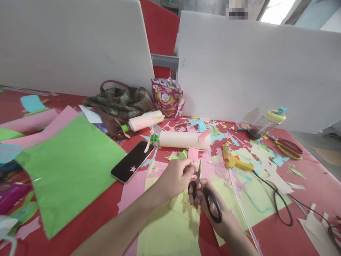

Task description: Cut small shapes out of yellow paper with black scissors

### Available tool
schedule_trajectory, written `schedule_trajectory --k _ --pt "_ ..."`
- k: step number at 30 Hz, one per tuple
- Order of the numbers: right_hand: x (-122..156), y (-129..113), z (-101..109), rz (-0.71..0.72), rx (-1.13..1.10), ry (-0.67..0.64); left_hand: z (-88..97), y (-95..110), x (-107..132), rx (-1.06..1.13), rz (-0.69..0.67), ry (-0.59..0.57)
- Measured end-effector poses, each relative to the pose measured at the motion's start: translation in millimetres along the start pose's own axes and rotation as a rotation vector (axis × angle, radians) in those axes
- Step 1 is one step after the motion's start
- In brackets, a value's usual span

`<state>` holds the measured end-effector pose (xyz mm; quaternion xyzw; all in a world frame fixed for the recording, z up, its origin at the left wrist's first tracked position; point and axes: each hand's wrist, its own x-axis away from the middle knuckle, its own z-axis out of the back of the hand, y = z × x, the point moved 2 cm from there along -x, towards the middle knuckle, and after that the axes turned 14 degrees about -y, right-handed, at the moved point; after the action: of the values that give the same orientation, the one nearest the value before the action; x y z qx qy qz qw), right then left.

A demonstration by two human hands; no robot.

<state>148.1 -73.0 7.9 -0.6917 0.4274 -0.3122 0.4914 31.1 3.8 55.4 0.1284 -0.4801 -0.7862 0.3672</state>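
My right hand (204, 201) grips a pair of black-handled scissors (213, 206), its blades pointing up and slightly apart. Close to the blades, my left hand (179, 176) is closed in a pinch; whatever lies between its fingertips is too small to name. Below both hands spread yellow paper sheets (167, 227). Just beyond them lies a bottle wrapped in pale paper (178, 139), with a green cap. To the left of my left hand a black phone (133, 161) carries a small pink paper star (132, 169).
A yellow glue gun (234, 161) with a black cord lies right of my hands. Pliers (289, 147) and a clear container (266, 122) stand farther right. Green paper (71, 167) covers the left. A snack bag (167, 97) and plaid bag (125, 101) sit behind; scraps litter the red table.
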Motion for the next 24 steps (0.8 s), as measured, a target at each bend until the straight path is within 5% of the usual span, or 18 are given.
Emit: schedule_trajectory --k 24 --pt "0.5 -1.9 -1.3 -0.006 -0.037 -0.012 3.5 1.5 3.8 -0.004 0.022 0.009"
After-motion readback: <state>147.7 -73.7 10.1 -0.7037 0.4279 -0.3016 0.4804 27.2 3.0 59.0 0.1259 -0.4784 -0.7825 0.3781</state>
